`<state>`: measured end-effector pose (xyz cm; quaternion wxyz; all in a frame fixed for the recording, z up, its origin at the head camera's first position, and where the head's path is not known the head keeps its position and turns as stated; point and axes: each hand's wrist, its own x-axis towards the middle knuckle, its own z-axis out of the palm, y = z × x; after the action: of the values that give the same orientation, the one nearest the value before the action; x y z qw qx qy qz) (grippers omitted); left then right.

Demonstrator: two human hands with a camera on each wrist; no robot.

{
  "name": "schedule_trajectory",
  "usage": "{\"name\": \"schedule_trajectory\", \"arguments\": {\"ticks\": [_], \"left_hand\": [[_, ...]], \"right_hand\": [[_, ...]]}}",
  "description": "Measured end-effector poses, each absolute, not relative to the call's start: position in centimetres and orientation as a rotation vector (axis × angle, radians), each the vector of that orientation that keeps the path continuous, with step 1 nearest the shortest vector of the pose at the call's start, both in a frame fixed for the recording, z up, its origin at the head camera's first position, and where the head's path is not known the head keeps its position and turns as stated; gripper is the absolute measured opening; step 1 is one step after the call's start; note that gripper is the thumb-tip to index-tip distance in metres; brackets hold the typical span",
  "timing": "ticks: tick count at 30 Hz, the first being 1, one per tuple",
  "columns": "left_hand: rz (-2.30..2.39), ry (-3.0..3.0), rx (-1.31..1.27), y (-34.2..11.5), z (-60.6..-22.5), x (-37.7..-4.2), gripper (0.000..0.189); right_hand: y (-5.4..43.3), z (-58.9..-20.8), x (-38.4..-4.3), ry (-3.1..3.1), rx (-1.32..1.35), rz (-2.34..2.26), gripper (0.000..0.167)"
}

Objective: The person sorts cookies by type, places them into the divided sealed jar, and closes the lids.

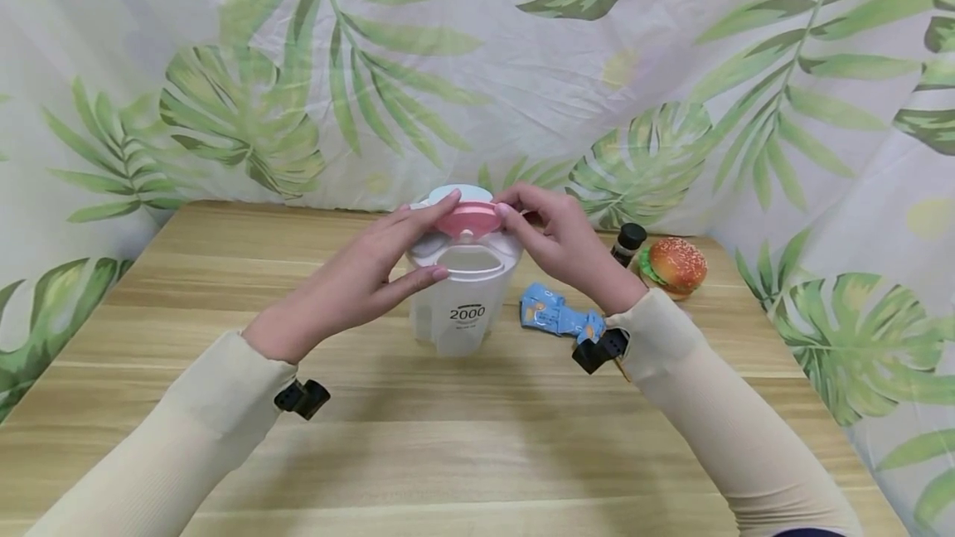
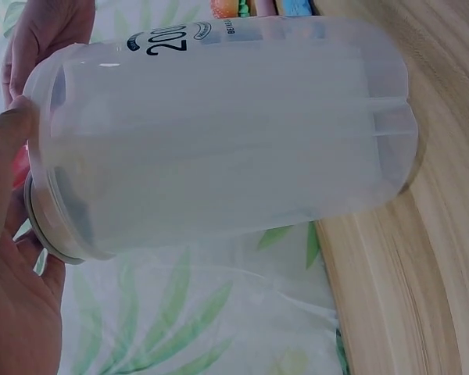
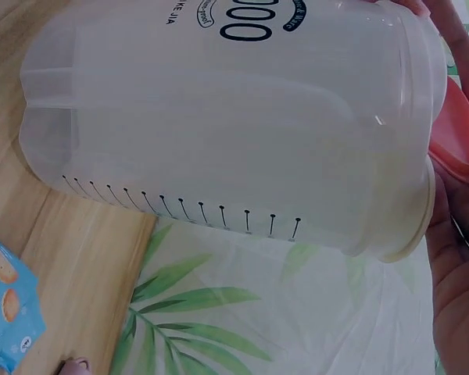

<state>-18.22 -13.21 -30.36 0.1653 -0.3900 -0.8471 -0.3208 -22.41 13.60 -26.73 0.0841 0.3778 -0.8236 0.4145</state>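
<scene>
A tall translucent storage jar (image 1: 466, 305) marked "2000" stands upright on the table. Its pink flap (image 1: 470, 220) is tilted up above a round opening, with a light blue flap (image 1: 460, 192) behind it. My left hand (image 1: 358, 276) lies across the left of the jar's top, fingers and thumb extended. Its index fingertip touches the pink flap and its thumb is at the front rim. From the right, my right hand (image 1: 561, 240) pinches the pink flap's edge between thumb and index finger. The left hand's other fingertips are hidden behind the lid in the head view.
Right of the jar lie blue snack packets (image 1: 555, 311), partly behind my right wrist. Farther right are a black-capped bottle (image 1: 630, 240) and a toy hamburger (image 1: 675, 265). A leaf-print cloth (image 1: 522, 89) hangs behind the wooden table (image 1: 418, 471).
</scene>
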Motion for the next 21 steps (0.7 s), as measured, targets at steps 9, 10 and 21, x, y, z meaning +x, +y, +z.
{"name": "schedule_trajectory", "arguments": {"ticks": [9,10,21], "left_hand": [[-0.951,-2.373,-1.146,-13.3,-30.4,-18.5,0.087],[-0.959,-2.369,-1.148,-13.3,-30.5,-18.5,0.087],[-1.009,-2.394,-1.135,-13.1,-30.5,-18.1,0.086]], "right_hand": [[13.6,-26.3,-22.4,-2.471,1.122,1.233,0.016],[13.6,-26.3,-22.4,-2.477,1.122,1.232,0.016],[15.5,-26.6,-22.4,-2.541,1.043,1.391,0.022]]}}
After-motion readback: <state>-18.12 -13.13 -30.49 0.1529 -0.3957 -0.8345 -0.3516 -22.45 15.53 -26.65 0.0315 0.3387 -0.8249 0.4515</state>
